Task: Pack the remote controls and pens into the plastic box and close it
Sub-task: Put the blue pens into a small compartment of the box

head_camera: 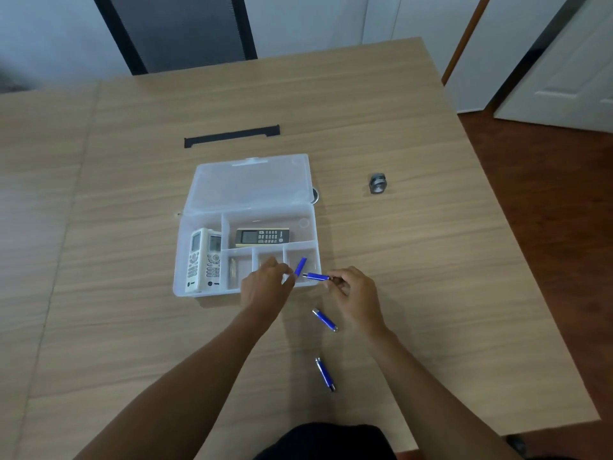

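A clear plastic box lies open on the table, lid folded back. Two white remotes fill its left compartment and a dark remote lies in the top right one. My left hand pinches a blue pen over the box's front right compartment. My right hand holds another blue pen level at the box's front right corner. Two more blue pens lie on the table nearer to me.
A small grey metal ring-shaped object sits to the right of the box. A black cable slot is set in the wooden table behind the box. A dark chair stands at the far edge.
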